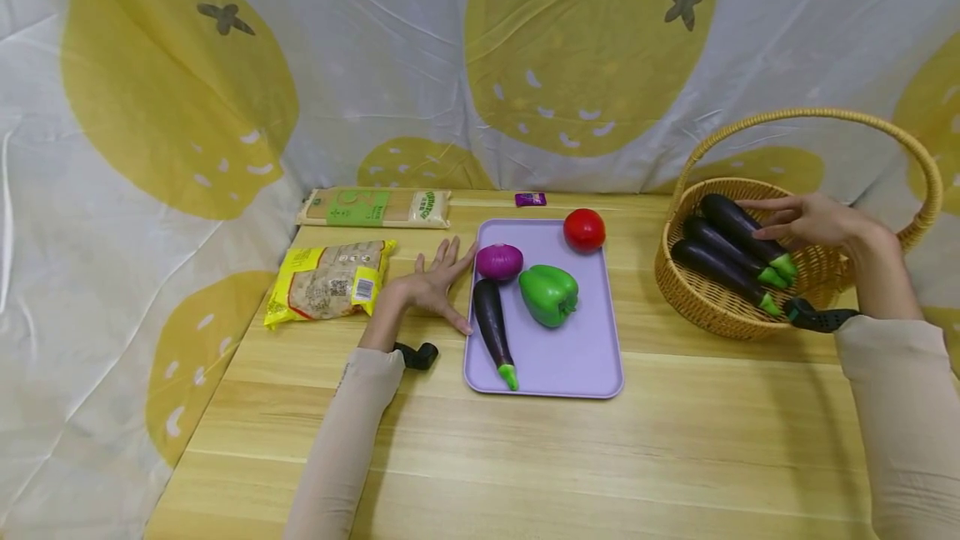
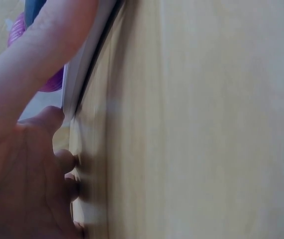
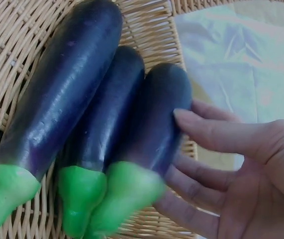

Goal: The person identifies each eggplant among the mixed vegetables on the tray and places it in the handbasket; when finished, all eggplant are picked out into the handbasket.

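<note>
Three dark eggplants with green stem ends lie side by side in a wicker basket [image 1: 675, 294]. My right hand [image 1: 813, 219] reaches in and holds the rightmost eggplant [image 3: 154, 119], thumb on its near face and fingers partly hidden behind it. The other two eggplants [image 3: 64, 92] rest on the woven wicker. My left hand [image 1: 435, 283] is spread beside a lilac tray [image 1: 577, 361], its thumb and index finger at the left rim, its other fingertips down on the wooden table. Inside the tray are an eggplant [image 1: 491, 323], a purple onion [image 1: 499, 262], a green bell pepper [image 1: 549, 295] and a tomato [image 1: 584, 230].
Left of the tray lies a yellow-and-clear food bag [image 1: 330, 282]; behind it is a long, flat packet [image 1: 375, 208] with a green label. A small purple packet [image 1: 530, 199] sits behind the tray. The tall basket handle [image 1: 810, 113] arches over the right arm. A lemon-print cloth [image 1: 375, 65] hangs behind.
</note>
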### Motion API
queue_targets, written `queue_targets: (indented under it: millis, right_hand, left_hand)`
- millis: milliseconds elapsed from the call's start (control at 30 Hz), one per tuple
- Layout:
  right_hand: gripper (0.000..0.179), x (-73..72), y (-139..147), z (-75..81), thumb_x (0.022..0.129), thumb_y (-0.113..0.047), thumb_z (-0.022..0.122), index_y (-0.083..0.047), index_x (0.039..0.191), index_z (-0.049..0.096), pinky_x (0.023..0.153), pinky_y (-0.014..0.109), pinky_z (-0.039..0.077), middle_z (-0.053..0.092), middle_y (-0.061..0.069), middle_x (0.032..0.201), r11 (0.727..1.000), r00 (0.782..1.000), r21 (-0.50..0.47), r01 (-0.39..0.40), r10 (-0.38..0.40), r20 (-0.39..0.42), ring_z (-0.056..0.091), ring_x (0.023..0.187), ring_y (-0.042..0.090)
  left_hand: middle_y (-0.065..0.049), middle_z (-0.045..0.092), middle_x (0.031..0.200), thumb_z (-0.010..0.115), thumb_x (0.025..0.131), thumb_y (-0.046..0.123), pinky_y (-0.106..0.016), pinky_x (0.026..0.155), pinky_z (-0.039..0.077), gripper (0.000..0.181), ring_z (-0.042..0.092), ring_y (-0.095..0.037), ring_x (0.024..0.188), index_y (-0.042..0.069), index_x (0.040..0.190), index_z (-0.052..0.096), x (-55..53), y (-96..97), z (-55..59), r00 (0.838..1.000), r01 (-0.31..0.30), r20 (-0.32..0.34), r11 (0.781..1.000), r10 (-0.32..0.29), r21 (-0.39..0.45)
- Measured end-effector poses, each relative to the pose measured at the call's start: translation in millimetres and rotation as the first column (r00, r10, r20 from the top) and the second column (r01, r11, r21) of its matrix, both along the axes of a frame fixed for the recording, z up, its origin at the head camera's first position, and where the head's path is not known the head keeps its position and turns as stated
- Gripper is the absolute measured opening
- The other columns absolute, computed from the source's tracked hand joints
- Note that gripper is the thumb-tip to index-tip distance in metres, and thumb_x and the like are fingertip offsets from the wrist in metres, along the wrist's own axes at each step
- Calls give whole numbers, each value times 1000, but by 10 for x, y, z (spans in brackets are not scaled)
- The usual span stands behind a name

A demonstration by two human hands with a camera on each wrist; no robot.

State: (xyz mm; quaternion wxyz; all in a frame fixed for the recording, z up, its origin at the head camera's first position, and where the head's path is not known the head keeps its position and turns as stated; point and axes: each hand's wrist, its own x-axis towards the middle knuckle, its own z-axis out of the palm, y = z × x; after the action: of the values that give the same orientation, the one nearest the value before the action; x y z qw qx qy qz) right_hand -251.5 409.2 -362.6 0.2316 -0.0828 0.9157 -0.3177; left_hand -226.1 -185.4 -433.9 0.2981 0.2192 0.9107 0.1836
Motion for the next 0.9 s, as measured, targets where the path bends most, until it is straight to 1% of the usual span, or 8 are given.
queue_targets:
  millis: [100, 267, 400, 500, 567, 700, 800, 900]
  right_hand:
    - [56, -10, -8, -23, 104, -12, 60, -50, 143, 44, 79, 27, 61, 68, 27, 132, 1000, 1000, 6, 1, -1, 0, 64, 92, -12]
    - [57, 17, -35, 4, 104, -18, 63, -30, 156, 42, 77, 27, 60, 70, 25, 130, 998, 1000, 56, 0, 2, -28, 65, 90, -9]
    - [60, 73, -106, 124, 105, -21, 62, -7, 159, 38, 76, 22, 56, 68, 28, 132, 992, 996, 123, -34, 45, -82, 65, 89, -9]
    - [58, 178, -268, 285, 107, -24, 58, 0, 157, 40, 76, 21, 54, 60, 32, 141, 985, 990, 154, -71, 89, -111, 60, 91, -13]
    - [58, 294, -451, 398, 108, -24, 56, -2, 159, 38, 75, 23, 54, 59, 31, 142, 987, 984, 125, -105, 122, -132, 59, 94, -14]
    - [57, 606, -949, 549, 107, -25, 58, -21, 160, 39, 78, 19, 55, 64, 16, 141, 981, 957, 23, -193, 194, -215, 61, 106, -13]
    - [59, 828, -1356, 540, 106, -23, 61, -31, 160, 39, 86, 17, 55, 66, 4, 138, 955, 922, -46, -291, 268, -280, 65, 113, -5]
    - [60, 1011, -1762, 434, 105, -25, 62, -34, 160, 38, 92, 23, 57, 66, -1, 136, 921, 898, -108, -373, 329, -293, 68, 117, 6]
  left_hand:
    - [-17, -33, 168, 93, 71, 52, -66, 122, -22, 147, -33, -33, 156, 27, 164, -18, 0, -10, -6, 1000, 1, 2, 1000, -1, -3]
    - [-16, -32, 168, 93, 70, 53, -66, 123, -22, 148, -33, -33, 156, 28, 165, -18, -7, -9, -21, 1000, 3, -6, 1000, -3, 1]
    - [-16, -32, 169, 93, 70, 53, -65, 123, -23, 148, -33, -32, 156, 28, 165, -18, -9, -4, -15, 1000, -3, -8, 1000, 3, 2]
    - [-16, -32, 169, 93, 70, 53, -65, 123, -22, 147, -32, -32, 157, 28, 165, -17, -8, -7, -7, 1000, -3, -12, 1000, 3, -1]
    - [-16, -31, 169, 93, 70, 52, -66, 123, -22, 148, -32, -32, 157, 28, 165, -17, -7, -10, -5, 1000, -2, -16, 1000, 2, -1]
    - [-16, -31, 169, 93, 70, 53, -66, 123, -21, 148, -31, -33, 157, 27, 165, -17, -4, -16, -6, 1000, -1, -19, 1000, 1, -4]
    - [-16, -31, 169, 93, 70, 54, -65, 123, -22, 148, -32, -33, 157, 27, 165, -16, -3, -9, -9, 1000, 0, -15, 1000, 0, -2]
    - [-17, -30, 169, 94, 69, 53, -66, 123, -21, 148, -31, -34, 157, 26, 165, -16, -5, 1, -12, 1000, 1, -18, 1000, -1, 8]
